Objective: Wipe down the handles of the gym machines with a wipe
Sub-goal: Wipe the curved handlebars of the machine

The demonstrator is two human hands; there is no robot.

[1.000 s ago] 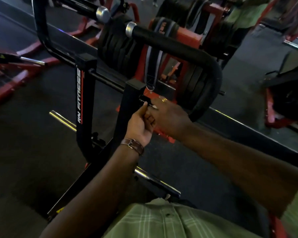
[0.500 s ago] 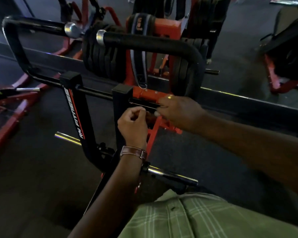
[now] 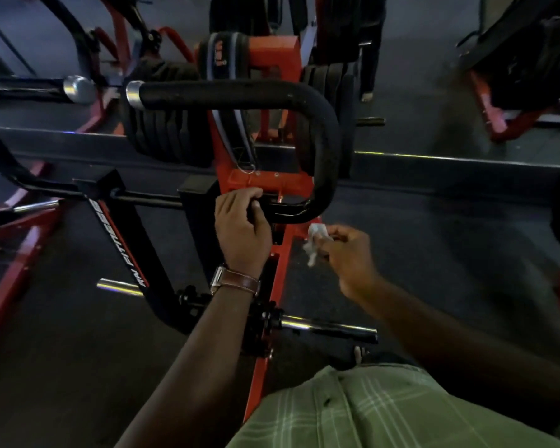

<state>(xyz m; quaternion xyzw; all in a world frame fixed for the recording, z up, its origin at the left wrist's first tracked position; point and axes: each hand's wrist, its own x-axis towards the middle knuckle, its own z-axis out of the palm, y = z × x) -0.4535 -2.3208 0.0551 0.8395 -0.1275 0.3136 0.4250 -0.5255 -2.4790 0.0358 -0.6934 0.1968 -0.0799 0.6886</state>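
The black and red machine frame (image 3: 133, 240) fills the left and centre of the frame, marked with white lettering on its upright. Its padded black handle (image 3: 240, 93) runs across upper centre and curves down at right to a bare black bar. The left hand (image 3: 241, 226), at centre, grips that bar, fingers curled round it; a brown watch strap (image 3: 238, 281) sits on the wrist. The right hand (image 3: 348, 253), right of centre and apart from the machine, pinches a crumpled white wipe (image 3: 314, 242) between fingertips, just below the bar, not touching it.
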